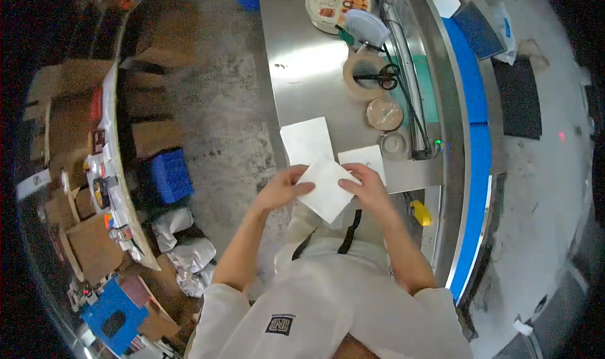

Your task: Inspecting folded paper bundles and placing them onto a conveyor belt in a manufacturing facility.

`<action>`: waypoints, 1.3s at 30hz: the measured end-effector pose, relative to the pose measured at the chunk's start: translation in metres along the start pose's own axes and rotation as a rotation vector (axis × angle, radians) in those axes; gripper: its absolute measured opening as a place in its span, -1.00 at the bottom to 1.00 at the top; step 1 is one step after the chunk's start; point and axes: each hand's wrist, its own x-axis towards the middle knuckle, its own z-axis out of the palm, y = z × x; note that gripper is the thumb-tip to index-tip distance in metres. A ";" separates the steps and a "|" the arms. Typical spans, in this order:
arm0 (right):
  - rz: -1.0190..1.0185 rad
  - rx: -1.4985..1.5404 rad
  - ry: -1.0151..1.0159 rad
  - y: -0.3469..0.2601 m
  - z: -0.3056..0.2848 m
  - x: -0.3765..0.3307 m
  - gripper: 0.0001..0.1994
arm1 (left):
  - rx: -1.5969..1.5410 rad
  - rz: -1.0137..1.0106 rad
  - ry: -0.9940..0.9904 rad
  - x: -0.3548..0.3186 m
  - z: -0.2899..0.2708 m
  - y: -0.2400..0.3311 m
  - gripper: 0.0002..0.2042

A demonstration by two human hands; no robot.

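Observation:
Between my two hands is a white square sheet (325,192), turned so that one corner points toward me. My left hand (283,187) pinches its left side, thumb on top. At its right side my right hand (365,185) grips it the same way. Beyond the sheet, a white stack of paper (306,139) lies at the near left corner of the steel table (302,94). A second white piece (365,160) rests on the table behind my right hand and is partly covered. Whether the held sheet is one layer or several, I cannot tell.
On the table stand a round tin (337,6), a tape roll (360,94) with black scissors (384,76) on it, another tape roll (384,113), a clear round container (394,144) and a long metal bar (403,63). Left, past the floor, are a shelf, cardboard boxes and a blue bin (170,176).

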 end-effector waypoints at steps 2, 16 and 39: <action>-0.053 -0.060 0.088 -0.008 0.018 0.009 -0.52 | -0.062 0.018 -0.017 0.004 -0.020 -0.015 -0.64; -0.042 -0.725 0.036 -0.091 0.083 0.106 -0.49 | -0.630 -0.064 0.113 0.010 -0.016 -0.061 -0.66; 0.002 0.378 0.885 -0.253 -0.404 0.350 -0.01 | -0.393 -0.440 0.438 -0.012 0.058 0.012 -0.58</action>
